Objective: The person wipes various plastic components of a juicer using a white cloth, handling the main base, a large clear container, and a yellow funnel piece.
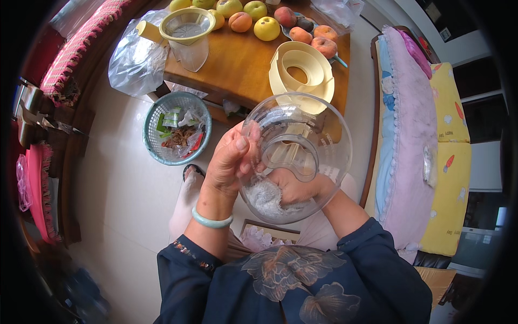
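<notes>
A clear plastic lid (297, 156), round with a curved opening in its middle and raised writing around it, is held up over my lap. My left hand (232, 158) grips its left rim, the thumb on the near face and fingers seen through the plastic. A fluffy grey-white cloth (265, 198) is bunched against the lid's lower part. Seen through the plastic, my right hand (299, 187) presses on this cloth with curled fingers. Just beyond the lid, a cream plastic ring-shaped appliance part (279, 75) rests on the wooden table (234, 67).
A yellow-rimmed strainer (208, 20) sits over a clear cup (194, 54) at the table's left. Several apples (267, 29) and peaches (323, 47) lie at the back. A blue-green waste basket (147, 141) stands on the floor; a cushioned seat (412, 162) is at right.
</notes>
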Demonstrator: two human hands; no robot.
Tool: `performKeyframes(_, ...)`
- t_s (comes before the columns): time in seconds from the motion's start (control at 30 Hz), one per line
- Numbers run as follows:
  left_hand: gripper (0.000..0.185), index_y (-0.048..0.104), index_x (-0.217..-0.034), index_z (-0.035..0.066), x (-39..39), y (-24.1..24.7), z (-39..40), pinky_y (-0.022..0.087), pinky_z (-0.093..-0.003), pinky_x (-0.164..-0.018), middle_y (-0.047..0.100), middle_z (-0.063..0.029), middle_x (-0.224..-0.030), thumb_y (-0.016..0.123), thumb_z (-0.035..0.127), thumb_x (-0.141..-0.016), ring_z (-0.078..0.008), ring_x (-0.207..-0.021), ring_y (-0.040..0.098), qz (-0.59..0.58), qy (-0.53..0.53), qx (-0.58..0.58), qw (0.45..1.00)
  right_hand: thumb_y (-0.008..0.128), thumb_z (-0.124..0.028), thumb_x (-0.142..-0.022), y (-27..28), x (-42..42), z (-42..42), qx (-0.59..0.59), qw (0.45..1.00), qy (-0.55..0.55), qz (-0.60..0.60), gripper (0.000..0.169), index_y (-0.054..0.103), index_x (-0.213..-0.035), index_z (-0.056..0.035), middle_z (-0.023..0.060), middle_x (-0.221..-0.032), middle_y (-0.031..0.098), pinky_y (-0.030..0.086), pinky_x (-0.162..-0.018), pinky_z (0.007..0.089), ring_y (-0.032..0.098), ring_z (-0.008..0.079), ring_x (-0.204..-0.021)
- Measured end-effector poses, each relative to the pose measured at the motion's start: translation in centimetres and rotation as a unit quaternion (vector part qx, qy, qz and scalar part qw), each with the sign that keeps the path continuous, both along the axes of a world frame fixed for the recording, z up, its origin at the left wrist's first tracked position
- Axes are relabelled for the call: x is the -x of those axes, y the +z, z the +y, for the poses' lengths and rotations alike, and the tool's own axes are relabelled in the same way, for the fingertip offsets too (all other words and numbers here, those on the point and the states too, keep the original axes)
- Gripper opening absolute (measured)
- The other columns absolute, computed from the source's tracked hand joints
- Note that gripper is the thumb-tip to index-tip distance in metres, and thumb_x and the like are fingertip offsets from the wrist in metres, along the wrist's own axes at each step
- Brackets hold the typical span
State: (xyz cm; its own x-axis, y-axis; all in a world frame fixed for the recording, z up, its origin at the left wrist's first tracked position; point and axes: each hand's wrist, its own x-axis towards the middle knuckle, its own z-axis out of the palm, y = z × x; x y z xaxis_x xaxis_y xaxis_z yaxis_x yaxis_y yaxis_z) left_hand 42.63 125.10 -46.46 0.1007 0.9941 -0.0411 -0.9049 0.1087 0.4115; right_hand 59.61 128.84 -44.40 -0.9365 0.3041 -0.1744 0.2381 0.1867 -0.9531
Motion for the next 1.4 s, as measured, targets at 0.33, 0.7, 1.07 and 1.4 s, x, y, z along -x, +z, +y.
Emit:
performKeyframes(0.33, 0.029, 0.053, -0.096, 0.008, 0.3, -0.2, 0.4, 0.041, -0.0226, -0.054, 0.063, -0.0077, -0.073, 0.067, 0.031, -0.085, -0.0063, -0.044, 0.042, -0.002, 0.04, 0.008, 0.999, 0.053, -0.016, -0.092, 0.1, -9.2, -0.7, 0.164, 0.784, -0.538, 0.262, 0.028, 0.058, -0.114, -0.001, 0.0084, -0.098, 0.065, 0.055, -0.07, 0.028, 0.065, 0.0151, -0.082)
performKeyframes(0.7, 0.031, 0.043, -0.08, 0.009, -0.7, 1.3, 0.2, 0.043, -0.0193, -0.05, 0.067, -0.0122, -0.074, 0.074, 0.014, -0.08, -0.0056, -0.049, 0.05, 0.191, 0.101, -0.017, 0.976, 0.078, -0.015, -0.073, 2.6, -1.7, -2.2, -0.035, 0.863, -0.481, 0.149, 0.093, 0.018, -0.142, 0.0009, 0.0101, -0.114, 0.054, 0.045, -0.091, 0.0309, 0.055, 0.0165, -0.1)
performKeyframes(1.07, 0.032, 0.042, -0.081, 0.009, -0.4, 1.3, -0.1, 0.038, -0.0159, -0.042, 0.066, -0.0136, -0.075, 0.073, 0.014, -0.081, -0.0077, -0.057, 0.055, 0.261, 0.144, 0.005, 0.954, 0.055, 0.001, -0.084, -0.1, -1.0, -0.6, 0.132, 0.811, -0.509, 0.257, 0.059, 0.033, -0.138, -0.0052, 0.0099, -0.116, 0.055, 0.052, -0.077, 0.0311, 0.058, 0.0159, -0.094)
performKeyframes(1.4, 0.027, 0.047, -0.086, 0.009, 0.0, 0.2, 0.7, 0.042, -0.0244, -0.059, 0.065, -0.0143, -0.074, 0.065, 0.03, -0.087, -0.0072, -0.049, 0.042, 0.095, 0.124, 0.033, 0.987, 0.052, -0.027, -0.091, -0.3, -3.7, -1.2, 0.397, 0.724, -0.466, 0.319, 0.038, 0.054, -0.117, 0.001, 0.016, -0.098, 0.064, 0.054, -0.069, 0.0326, 0.065, 0.0257, -0.084)
